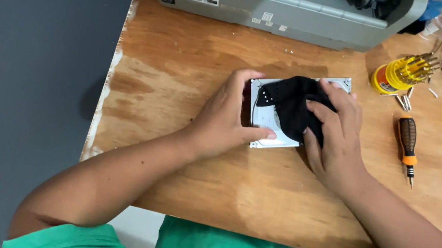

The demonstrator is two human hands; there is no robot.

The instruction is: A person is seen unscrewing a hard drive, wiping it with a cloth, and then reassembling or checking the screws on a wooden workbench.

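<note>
While a silver hard drive [272,138] is steadied on the wooden table [183,70] by the left hand [227,119], fingers curled round its near-left edge, a black cloth [289,107] is pressed onto it under the right hand's [336,137] loosely bent fingers.

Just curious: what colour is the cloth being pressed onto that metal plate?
Black cloth, pressed down by the right hand; the head view shows it best.

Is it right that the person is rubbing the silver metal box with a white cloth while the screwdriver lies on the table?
Not quite: the cloth is black, not white. The head view shows the right hand pressing it on the silver metal box, steadied by the left hand; the screwdriver lies on the table.
</note>
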